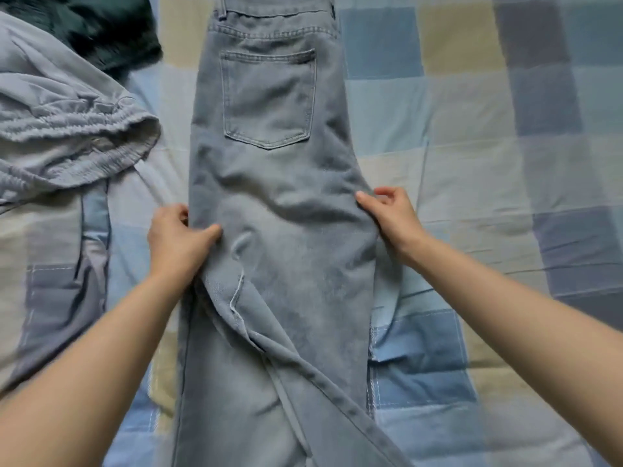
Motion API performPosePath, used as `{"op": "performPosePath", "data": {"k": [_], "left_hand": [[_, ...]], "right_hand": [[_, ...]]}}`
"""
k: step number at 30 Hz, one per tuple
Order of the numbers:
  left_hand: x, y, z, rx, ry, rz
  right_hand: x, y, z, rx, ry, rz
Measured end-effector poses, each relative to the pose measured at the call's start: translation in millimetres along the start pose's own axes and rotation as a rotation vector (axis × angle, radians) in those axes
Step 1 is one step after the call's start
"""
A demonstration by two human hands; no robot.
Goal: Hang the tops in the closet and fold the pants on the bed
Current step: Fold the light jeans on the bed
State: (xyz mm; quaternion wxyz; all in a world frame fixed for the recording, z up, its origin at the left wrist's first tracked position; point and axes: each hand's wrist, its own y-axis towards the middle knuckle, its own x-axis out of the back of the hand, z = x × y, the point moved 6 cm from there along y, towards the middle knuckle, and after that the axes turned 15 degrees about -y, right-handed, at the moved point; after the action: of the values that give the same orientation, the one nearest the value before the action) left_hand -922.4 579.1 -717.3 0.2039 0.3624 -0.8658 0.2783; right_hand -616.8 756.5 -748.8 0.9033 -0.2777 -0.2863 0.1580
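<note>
Light grey-blue jeans [279,183] lie lengthwise down the middle of the bed, folded in half leg over leg, back pocket facing up, waistband at the top edge. My left hand [175,237] grips the jeans' left edge below the seat, thumb on top of the denim. At the right edge, level with it, my right hand [391,214] pinches the fabric between thumb and fingers. The legs run toward me and wrinkle near the bottom of the view.
A checked blue, beige and grey bedcover [488,163] covers the bed. Crumpled grey pants with an elastic waistband [67,136] lie at the left. A dark green garment [111,32] sits at the top left.
</note>
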Motion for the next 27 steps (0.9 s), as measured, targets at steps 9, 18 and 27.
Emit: {"op": "performPosePath", "data": {"k": [9,18,27], "left_hand": [[22.7,-54.8,41.8,0.273,-0.305,0.062],[16.3,-96.4,37.5,0.27,-0.044,-0.088],[-22.5,-221.2,60.3,0.648,-0.431,0.264]], "right_hand": [[-6.0,-51.4,-18.3,-0.158,0.24,-0.032],[-16.6,-113.3,-52.4,-0.139,0.112,0.074],[-32.0,-315.1,-148.4,-0.017,-1.014,0.413]]}}
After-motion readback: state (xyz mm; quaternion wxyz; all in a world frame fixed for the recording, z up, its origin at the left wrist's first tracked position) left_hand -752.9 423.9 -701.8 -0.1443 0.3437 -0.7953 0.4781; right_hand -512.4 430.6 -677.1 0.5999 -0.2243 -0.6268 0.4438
